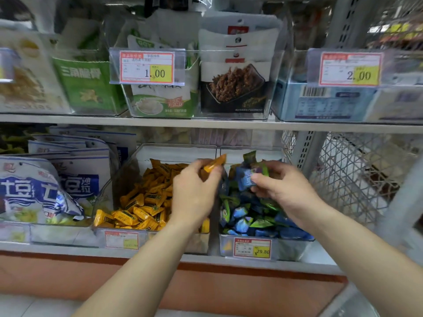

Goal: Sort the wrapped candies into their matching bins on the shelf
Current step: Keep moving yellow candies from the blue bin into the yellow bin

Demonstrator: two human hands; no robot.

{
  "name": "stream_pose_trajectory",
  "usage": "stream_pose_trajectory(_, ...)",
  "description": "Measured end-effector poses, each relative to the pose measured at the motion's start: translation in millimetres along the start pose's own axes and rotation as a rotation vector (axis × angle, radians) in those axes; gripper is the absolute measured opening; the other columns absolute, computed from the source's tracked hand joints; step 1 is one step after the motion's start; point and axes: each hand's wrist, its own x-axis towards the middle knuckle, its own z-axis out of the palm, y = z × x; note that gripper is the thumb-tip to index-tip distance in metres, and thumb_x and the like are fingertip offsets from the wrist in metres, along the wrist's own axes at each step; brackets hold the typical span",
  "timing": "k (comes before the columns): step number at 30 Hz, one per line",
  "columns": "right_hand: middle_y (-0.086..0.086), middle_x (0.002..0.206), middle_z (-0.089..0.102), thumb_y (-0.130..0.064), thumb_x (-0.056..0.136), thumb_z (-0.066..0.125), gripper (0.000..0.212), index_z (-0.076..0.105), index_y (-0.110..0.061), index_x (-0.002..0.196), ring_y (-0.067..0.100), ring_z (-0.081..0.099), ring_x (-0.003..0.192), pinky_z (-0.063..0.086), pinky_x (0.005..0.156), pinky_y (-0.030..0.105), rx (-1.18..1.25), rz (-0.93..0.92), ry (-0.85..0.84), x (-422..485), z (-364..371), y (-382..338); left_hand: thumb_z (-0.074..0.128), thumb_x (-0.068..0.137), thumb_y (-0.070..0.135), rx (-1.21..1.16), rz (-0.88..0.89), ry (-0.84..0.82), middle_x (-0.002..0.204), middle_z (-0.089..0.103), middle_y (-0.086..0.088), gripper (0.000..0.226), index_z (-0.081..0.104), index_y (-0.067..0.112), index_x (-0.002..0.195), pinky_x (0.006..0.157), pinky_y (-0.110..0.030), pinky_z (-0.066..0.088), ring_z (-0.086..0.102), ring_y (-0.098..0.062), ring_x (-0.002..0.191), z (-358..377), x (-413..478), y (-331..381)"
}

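Two clear bins stand side by side on the lower shelf. The left bin (pixel 114 188) holds several orange wrapped candies (pixel 139 209). The right bin (pixel 288 248) holds several blue and green wrapped candies (pixel 247 216). My left hand (pixel 194 191) hovers over the divide between the bins and pinches one orange candy (pixel 214 164) at its fingertips. My right hand (pixel 279 184) is over the right bin and grips a bunch of blue and green candies (pixel 249 173).
White and blue snack bags (pixel 52 179) fill the shelf to the left. A wire mesh panel (pixel 350 175) and a metal upright (pixel 306 152) stand to the right. The upper shelf (pixel 206 122) carries clear bins of packets with price tags.
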Motion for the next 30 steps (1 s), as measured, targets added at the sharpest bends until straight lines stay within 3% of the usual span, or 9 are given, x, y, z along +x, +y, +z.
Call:
stream_pose_trajectory(5,-0.013,0.101,0.071,-0.024,0.085,0.067,0.015,0.067,-0.035,0.095,0.015,0.065,0.095,0.05,0.08,0.028,-0.805,-0.177,0.161,17.5,-23.2,-6.0,0.062,0.092,0.046,0.415,-0.093,0.023,0.105,0.072,-0.004,0.039,0.063,0.023,0.124,0.077,-0.033,0.051,0.066,-0.029,0.1,-33.0,13.9,-41.3)
stream_pose_trajectory(8,-0.008,0.128,0.065,-0.036,0.087,0.063,0.022,0.069,-0.035,0.108,0.025,0.058,0.116,0.05,0.094,0.036,-1.202,-0.229,0.139,30.9,-28.8,-4.7,0.054,0.094,0.051,0.643,-0.092,-0.01,0.136,0.058,-0.009,0.055,0.049,0.021,0.141,0.097,-0.044,0.044,0.049,-0.036,0.127,-29.7,15.1,-50.2)
stream_pose_trajectory(11,-0.005,0.128,0.062,-0.032,0.091,0.059,0.028,0.065,-0.032,0.118,0.017,0.057,0.111,0.042,0.084,0.027,-1.138,-0.339,0.053,57.1,-18.3,-3.6,0.052,0.094,0.054,0.409,-0.008,-0.128,0.139,0.056,-0.002,0.055,0.049,0.027,0.141,0.096,-0.034,0.044,0.05,-0.023,0.128,-10.8,12.1,-40.1)
stream_pose_trajectory(17,0.003,0.14,0.055,-0.025,0.092,0.06,0.042,0.056,-0.023,0.134,0.021,0.054,0.122,0.042,0.098,0.029,-1.265,-0.091,-0.343,120.8,18.5,6.9,0.061,0.088,0.046,0.436,0.111,-0.248,0.129,0.062,0.004,0.048,0.058,0.028,0.132,0.094,-0.034,0.051,0.058,-0.018,0.116,12.1,-3.6,-32.6)
stream_pose_trajectory(20,-0.001,0.116,0.067,-0.017,0.09,0.058,0.02,0.069,-0.029,0.102,0.022,0.06,0.105,0.047,0.089,0.035,-1.393,-0.179,-0.223,123.9,22.6,14.3,0.063,0.088,0.046,0.389,0.104,-0.254,0.129,0.061,0.006,0.046,0.059,0.029,0.131,0.096,-0.032,0.051,0.058,-0.014,0.116,9.4,-1.5,-35.4)
stream_pose_trajectory(22,-0.006,0.107,0.069,-0.013,0.089,0.056,0.023,0.067,-0.033,0.095,0.02,0.062,0.101,0.044,0.087,0.035,-1.363,-0.309,-0.06,115.8,16.5,16.9,0.062,0.089,0.049,0.35,0.096,-0.271,0.129,0.061,0.008,0.045,0.059,0.031,0.13,0.095,-0.032,0.051,0.058,-0.012,0.116,7.0,0.4,-36.9)
stream_pose_trajectory(24,-0.004,0.113,0.068,-0.018,0.09,0.058,0.024,0.068,-0.032,0.107,0.021,0.062,0.105,0.048,0.091,0.037,-1.25,-0.353,-0.034,110.9,6.8,20.8,0.061,0.089,0.049,0.317,0.079,-0.277,0.129,0.062,0.009,0.043,0.06,0.032,0.129,0.096,-0.032,0.051,0.057,-0.012,0.117,4.4,1.6,-37.2)
stream_pose_trajectory(27,-0.002,0.131,0.061,-0.035,0.091,0.062,0.039,0.06,-0.033,0.129,0.021,0.056,0.117,0.046,0.097,0.038,-1.241,-0.225,-0.215,112.4,1.5,18.7,0.061,0.09,0.048,0.329,0.073,-0.3,0.131,0.061,0.006,0.045,0.059,0.03,0.131,0.099,-0.036,0.05,0.056,-0.013,0.119,4.1,0.5,-34.3)
stream_pose_trajectory(30,-0.005,0.136,0.058,-0.036,0.092,0.062,0.037,0.061,-0.032,0.128,0.019,0.057,0.117,0.046,0.099,0.038,-1.25,-0.156,-0.332,118.8,12.0,15.3,0.062,0.089,0.046,0.337,0.077,-0.309,0.133,0.06,0.004,0.05,0.056,0.027,0.135,0.1,-0.035,0.05,0.056,-0.014,0.12,6.2,-3.8,-31.4)
